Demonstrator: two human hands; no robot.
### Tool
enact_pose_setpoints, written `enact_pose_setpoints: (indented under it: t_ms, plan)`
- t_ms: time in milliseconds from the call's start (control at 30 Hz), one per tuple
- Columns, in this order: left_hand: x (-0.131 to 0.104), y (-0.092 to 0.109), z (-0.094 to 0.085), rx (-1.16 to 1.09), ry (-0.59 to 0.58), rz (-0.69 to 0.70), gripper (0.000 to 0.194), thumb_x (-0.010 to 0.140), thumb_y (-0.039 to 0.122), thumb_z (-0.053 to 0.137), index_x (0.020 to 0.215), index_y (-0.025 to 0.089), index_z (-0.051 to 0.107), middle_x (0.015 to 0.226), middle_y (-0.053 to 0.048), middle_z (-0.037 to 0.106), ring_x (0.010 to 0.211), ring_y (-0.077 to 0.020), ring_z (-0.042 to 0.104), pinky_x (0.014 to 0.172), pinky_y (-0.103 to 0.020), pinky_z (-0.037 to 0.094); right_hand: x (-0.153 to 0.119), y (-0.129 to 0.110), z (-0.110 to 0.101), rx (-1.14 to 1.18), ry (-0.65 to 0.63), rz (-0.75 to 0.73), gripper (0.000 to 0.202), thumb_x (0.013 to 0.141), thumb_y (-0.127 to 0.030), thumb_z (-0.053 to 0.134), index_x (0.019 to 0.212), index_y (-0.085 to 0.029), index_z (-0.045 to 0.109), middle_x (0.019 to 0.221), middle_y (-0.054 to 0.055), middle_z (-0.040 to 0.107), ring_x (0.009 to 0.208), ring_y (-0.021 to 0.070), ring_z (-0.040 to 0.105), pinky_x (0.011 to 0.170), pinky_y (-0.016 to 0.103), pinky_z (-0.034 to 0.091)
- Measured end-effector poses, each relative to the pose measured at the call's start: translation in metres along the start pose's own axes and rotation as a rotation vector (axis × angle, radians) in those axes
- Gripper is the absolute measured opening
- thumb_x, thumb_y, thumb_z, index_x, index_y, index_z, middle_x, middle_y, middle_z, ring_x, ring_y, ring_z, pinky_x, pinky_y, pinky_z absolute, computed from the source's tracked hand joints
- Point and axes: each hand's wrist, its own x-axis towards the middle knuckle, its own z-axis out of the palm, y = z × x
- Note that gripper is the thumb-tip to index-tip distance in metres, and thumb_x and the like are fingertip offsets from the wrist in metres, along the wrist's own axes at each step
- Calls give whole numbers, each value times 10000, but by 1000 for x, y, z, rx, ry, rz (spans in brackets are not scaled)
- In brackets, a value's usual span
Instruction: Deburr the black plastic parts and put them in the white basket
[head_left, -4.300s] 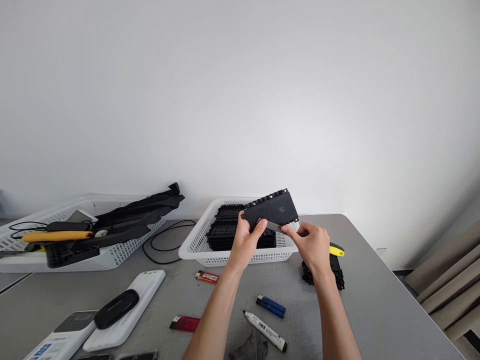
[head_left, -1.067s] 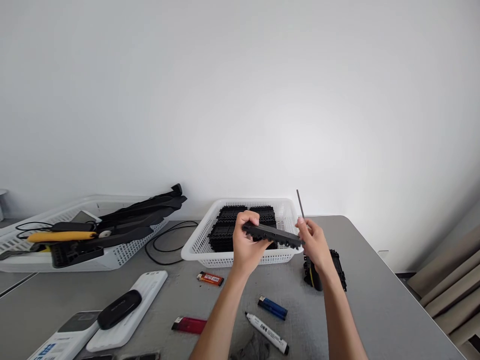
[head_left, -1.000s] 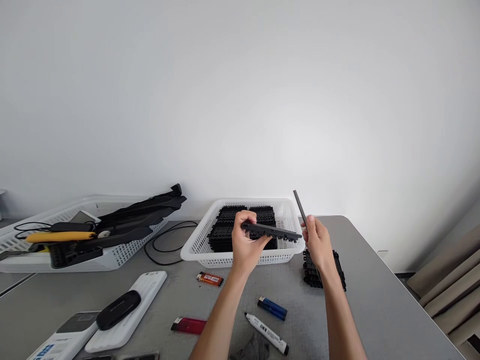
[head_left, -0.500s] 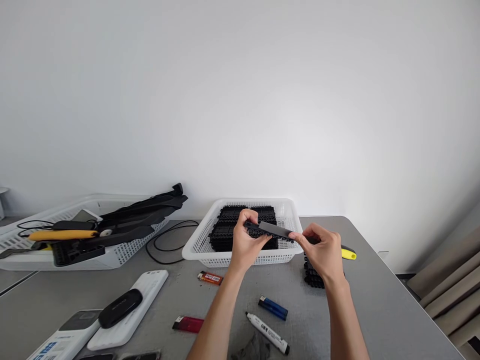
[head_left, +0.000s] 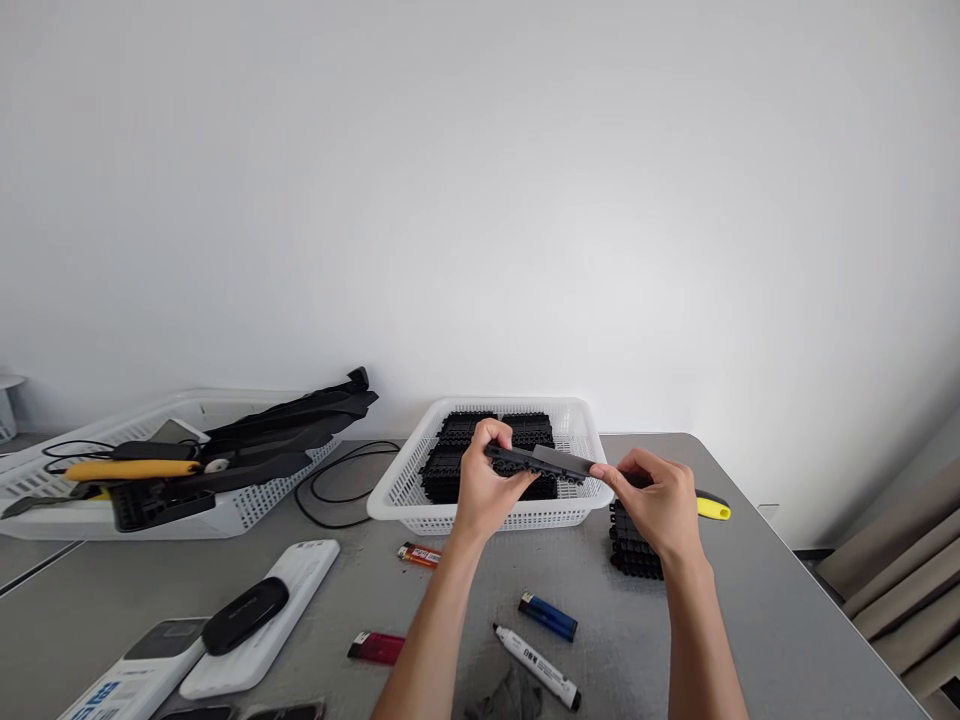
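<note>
Above the front of a white basket (head_left: 382, 500), my left hand (head_left: 484, 485) pinches a black toothed plastic piece (head_left: 514, 458) by its left end. My right hand (head_left: 660, 500) is closed on a scraper, a flat grey blade (head_left: 564, 459) with a black and yellow handle (head_left: 712, 507) sticking out past the hand. The blade lies along the top of the plastic piece, its tip near the middle. Stacks of similar black pieces (head_left: 450, 465) fill much of the basket. Another stack of black pieces (head_left: 634, 548) stands on the table below my right hand, partly covered by it.
Blue (head_left: 548, 616), red (head_left: 376, 647) and orange (head_left: 418, 554) lighters and a white marker (head_left: 536, 666) lie in front on the grey table (head_left: 780, 640). A second white basket (head_left: 255, 505) with black parts stands left, near white devices (head_left: 262, 620) and a black cable (head_left: 330, 485).
My right hand has moved right with the scraper, drawing the blade along the plastic piece. My left hand keeps its grip, shifted slightly left.
</note>
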Motion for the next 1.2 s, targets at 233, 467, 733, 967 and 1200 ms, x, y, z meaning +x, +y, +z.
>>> enact_pose_setpoints:
  t_ms: [233, 467, 733, 967, 1200]
  plan:
    - [0, 3, -2, -28, -14, 2, 367, 642, 168, 683, 793, 238, 356, 825, 23, 399, 758, -143, 398, 670, -257, 341, 0, -1, 3, 19, -26, -43, 518, 845, -621, 649, 584, -189, 530, 500, -13, 486, 483, 103, 348, 496, 247, 250]
    - [-1, 1, 0, 29, -34, -11, 354, 628, 150, 670, 797, 234, 370, 830, 18, 426, 766, -147, 427, 686, -264, 349, 0, 0, 3, 35, -10, -14, 538, 828, -656, 642, 581, -191, 533, 502, -12, 484, 488, 108, 354, 497, 252, 259]
    - [1, -2, 0, -53, -3, -14, 374, 638, 171, 691, 800, 238, 360, 831, 18, 413, 774, -152, 415, 700, -273, 358, 1, -1, -3, 14, -78, 62, 564, 826, -688, 613, 565, -197, 516, 499, -14, 457, 500, 114, 318, 505, 259, 250]
    - [-2, 2, 8, -24, -39, -26, 359, 621, 165, 680, 796, 235, 375, 823, 21, 420, 768, -151, 426, 694, -269, 344, 1, -3, 1, 37, -78, 23, 563, 841, -671, 605, 568, -196, 472, 494, -27, 429, 502, 110, 298, 509, 257, 235]
    - [0, -3, 3, -47, -2, -61, 376, 630, 166, 689, 796, 238, 360, 830, 21, 407, 779, -150, 422, 716, -273, 374, 4, 3, -9, 12, -63, 197, 552, 830, -678, 599, 581, -203, 466, 527, -20, 425, 513, 122, 313, 506, 259, 244]
